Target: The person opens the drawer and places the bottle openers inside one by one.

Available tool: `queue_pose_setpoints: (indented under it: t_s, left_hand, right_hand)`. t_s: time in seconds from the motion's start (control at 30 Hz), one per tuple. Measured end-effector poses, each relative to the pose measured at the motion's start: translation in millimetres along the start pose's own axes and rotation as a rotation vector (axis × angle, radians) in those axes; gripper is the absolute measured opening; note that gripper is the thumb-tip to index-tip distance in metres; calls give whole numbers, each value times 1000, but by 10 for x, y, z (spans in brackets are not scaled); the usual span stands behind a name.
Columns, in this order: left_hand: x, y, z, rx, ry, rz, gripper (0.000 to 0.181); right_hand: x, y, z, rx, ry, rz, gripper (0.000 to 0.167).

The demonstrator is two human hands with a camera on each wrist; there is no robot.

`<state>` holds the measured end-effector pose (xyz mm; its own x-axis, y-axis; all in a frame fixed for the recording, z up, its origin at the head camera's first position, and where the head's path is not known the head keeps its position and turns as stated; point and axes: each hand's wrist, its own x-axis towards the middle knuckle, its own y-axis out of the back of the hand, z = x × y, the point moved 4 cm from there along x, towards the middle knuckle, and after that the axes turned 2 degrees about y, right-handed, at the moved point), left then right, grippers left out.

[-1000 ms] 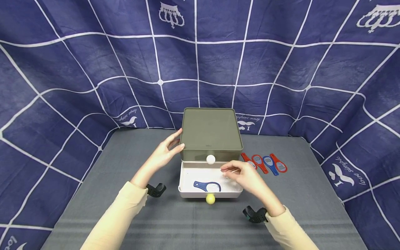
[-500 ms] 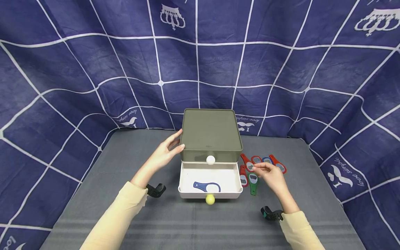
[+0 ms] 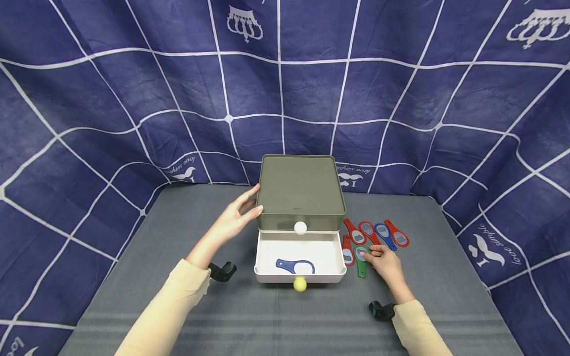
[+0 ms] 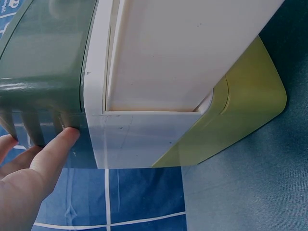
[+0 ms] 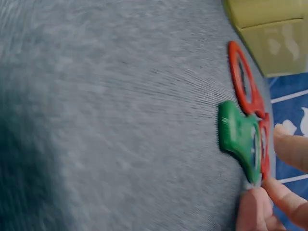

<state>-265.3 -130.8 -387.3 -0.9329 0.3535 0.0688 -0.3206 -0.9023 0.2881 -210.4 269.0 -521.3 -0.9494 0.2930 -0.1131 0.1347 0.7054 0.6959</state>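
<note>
A small drawer box with a dark olive top tier stands mid-table. Its white drawer is pulled out, and a blue bottle opener lies inside, its round end partly hidden by the front wall. My left hand rests spread fingertips against the box's left side; the left wrist view shows the thumb on the green wall. My right hand is at the round end of a green bottle opener, thumb and finger apart at its edge. The opener lies flat on the table.
Right of the box lie several red bottle openers and another blue bottle opener. A white knob and a yellow knob stick out in front. A blue curtain hangs behind the grey table.
My right hand has moved from over the drawer out to the right, then down and nearer to the green bottle opener. My left hand has stayed against the box.
</note>
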Motion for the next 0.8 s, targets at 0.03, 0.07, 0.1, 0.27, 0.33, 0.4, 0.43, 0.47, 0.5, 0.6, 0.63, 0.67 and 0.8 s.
queue_pose_setpoints:
  t_s: [0.03,0.07,0.1,0.27,0.33,0.4,0.43,0.47,0.5,0.6,0.63,0.67,0.8]
  left_hand:
    - [-1,0,0,2,0,1,66]
    - [-2,0,0,3,1,1,66]
    - [-3,0,1,3,1,1,66]
    - [-7,-4,9,-3,1,1,66]
    - [-9,-5,10,-3,0,-1,66]
    - [-9,-6,10,-2,0,-1,66]
    - [-9,-6,10,-3,-1,-1,66]
    - [-8,-7,9,-2,-1,-2,66]
    - [-8,-7,9,-2,-2,-1,66]
    - [-8,-7,9,-4,-4,-2,66]
    - [-8,-7,10,-4,-6,-2,66]
    - [-8,-7,10,-5,-7,-2,66]
    - [-8,-7,11,-5,-8,-2,66]
  right_hand:
    - [-1,-12,-1,-11,-4,6,48]
    - [-2,-24,-5,-23,-7,11,50]
    - [-3,-36,-14,-38,-5,17,52]
    - [-4,-98,-72,-97,5,14,66]
    - [-3,-119,-89,-115,-1,8,70]
    - [-5,-132,-104,-124,-16,3,71]
    - [-7,-134,-113,-128,-23,1,71]
    - [-9,-135,-120,-128,-29,0,71]
    - [-12,-135,-127,-123,-36,-2,70]
    - [-29,-121,-154,-116,-48,6,69]
    - [-35,-117,-161,-114,-54,9,68]
    - [-41,-112,-166,-114,-58,13,67]
    - [-59,-97,-168,-126,-79,23,62]
